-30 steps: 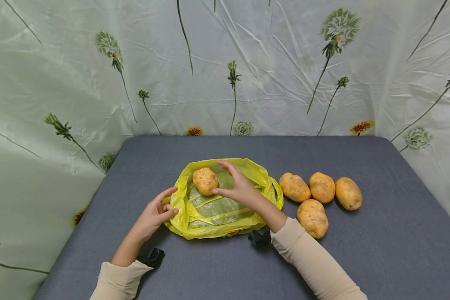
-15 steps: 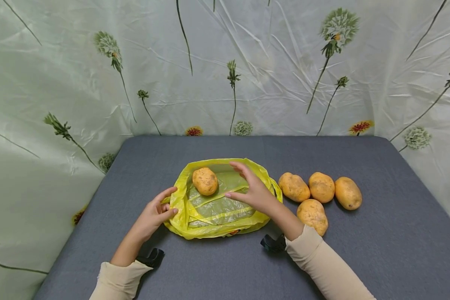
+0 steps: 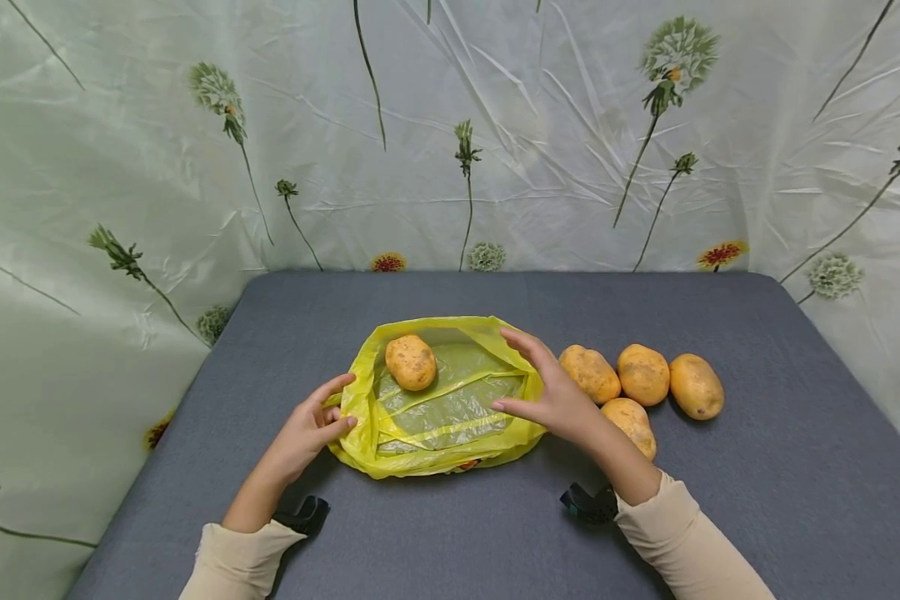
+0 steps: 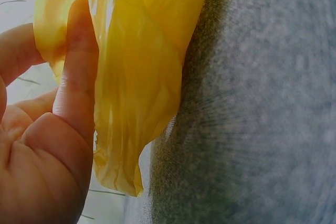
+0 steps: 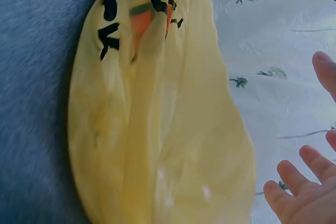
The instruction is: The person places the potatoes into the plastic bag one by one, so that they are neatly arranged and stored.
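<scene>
A yellow plastic bag point(image 3: 420, 462) lies spread with its mouth facing up, and one potato point(image 3: 410, 362) rests inside at its far left. My left hand point(image 3: 303, 433) grips the bag's left rim; in the left wrist view the fingers and thumb of that hand point(image 4: 47, 145) are around the yellow film point(image 4: 136, 77). Above the bag's right edge, my right hand point(image 3: 551, 392) is spread with nothing in it. The right wrist view shows the right hand's parted fingers point(image 5: 310, 182) beside the bag's printed side point(image 5: 157, 103).
Several potatoes point(image 3: 643, 375) sit in a cluster right of the bag, one partly behind my right hand. The grey table point(image 3: 450, 542) meets a flower-printed curtain point(image 3: 420, 167) at its far edge. Dark straps point(image 3: 588, 503) hang at both wrists.
My right hand has moved right, away from the potato in the bag to the bag's right edge. The left hand and the potato in the bag have stayed in place.
</scene>
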`<state>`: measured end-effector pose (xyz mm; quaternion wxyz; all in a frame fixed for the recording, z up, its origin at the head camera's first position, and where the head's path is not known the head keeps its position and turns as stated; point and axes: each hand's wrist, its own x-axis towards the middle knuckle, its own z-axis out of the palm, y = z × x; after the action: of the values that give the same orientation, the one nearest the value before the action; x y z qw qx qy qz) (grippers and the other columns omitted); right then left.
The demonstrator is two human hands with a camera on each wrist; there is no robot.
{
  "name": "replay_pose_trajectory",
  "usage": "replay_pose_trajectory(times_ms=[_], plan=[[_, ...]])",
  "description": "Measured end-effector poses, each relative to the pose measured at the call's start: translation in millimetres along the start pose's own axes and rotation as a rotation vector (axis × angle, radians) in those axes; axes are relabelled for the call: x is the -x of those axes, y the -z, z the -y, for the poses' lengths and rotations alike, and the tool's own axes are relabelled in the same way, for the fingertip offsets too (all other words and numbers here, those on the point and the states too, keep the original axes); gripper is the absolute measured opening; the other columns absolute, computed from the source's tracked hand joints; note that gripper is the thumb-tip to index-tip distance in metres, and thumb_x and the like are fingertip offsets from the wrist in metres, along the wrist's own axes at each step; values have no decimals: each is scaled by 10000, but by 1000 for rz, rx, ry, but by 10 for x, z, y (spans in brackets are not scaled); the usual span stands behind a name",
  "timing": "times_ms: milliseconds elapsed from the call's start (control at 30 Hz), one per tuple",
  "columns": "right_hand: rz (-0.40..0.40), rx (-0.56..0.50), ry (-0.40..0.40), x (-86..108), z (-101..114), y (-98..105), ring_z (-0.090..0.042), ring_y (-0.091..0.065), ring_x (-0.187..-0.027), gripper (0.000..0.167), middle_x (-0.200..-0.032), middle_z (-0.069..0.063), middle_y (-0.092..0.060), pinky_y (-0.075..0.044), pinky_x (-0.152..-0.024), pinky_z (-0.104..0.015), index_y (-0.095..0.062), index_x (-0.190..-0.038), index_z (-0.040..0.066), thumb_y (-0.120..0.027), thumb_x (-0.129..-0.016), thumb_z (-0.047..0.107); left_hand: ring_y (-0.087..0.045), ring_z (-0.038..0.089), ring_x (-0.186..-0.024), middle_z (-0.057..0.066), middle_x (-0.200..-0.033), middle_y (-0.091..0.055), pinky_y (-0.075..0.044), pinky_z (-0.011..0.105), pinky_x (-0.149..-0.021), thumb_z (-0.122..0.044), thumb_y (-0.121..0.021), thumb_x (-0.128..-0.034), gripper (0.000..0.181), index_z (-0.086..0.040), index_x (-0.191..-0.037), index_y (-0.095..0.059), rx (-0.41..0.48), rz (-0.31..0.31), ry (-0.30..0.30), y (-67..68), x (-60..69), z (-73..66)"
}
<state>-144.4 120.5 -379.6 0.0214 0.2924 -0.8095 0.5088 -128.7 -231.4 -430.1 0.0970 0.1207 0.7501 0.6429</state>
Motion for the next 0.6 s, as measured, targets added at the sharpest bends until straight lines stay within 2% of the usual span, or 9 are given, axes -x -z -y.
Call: replay_pose_trajectory(times_ms=[100,300,433,500,600], plan=[[-15,13,16,81,-25,65,-257,-253,-1279,806,-1422,-52,-256,-208,-996,-502,-269,-1399,89,-738,-746,143,-464,71,-643,148,-942,-400,-416,197,-522,16,-587,-844,626,8,-1376,-258,-3,-5,9,-2,-2,-2],[-30,14,-36,254,9,190,-263,-247,-1282,802,-1412,-106,-272,-198,-994,-509,-270,-1391,76,-732,-736,57,-466,71,-632,133,-876,-420,-417,198,-517,19,-587,-843,623,18,-1372,-258,-12,-6,3,-2,0,2],[-71,76,6,358,136,278,-283,-291,-1251,807,-1375,-166,-305,-240,-995,-423,-299,-1361,3,-741,-687,-39,-468,69,-632,135,-890,-416,-418,197,-518,21,-585,-843,622,22,-1371,-256,-8,-2,-5,-4,1,0],[-94,128,35,402,193,321,-269,-314,-1231,809,-1348,-193,-325,-261,-987,-385,-312,-1345,-30,-745,-663,-68,-467,69,-634,135,-904,-411,-417,196,-518,22,-585,-842,622,21,-1371,-257,-7,-2,-5,-3,0,0],[-119,163,23,477,219,371,-180,-319,-1225,815,-1339,-207,-329,-267,-970,-425,-312,-1340,-46,-746,-651,-84,-465,71,-636,142,-913,-408,-415,197,-519,22,-587,-841,623,17,-1371,-260,-8,-6,1,-1,-2,1]])
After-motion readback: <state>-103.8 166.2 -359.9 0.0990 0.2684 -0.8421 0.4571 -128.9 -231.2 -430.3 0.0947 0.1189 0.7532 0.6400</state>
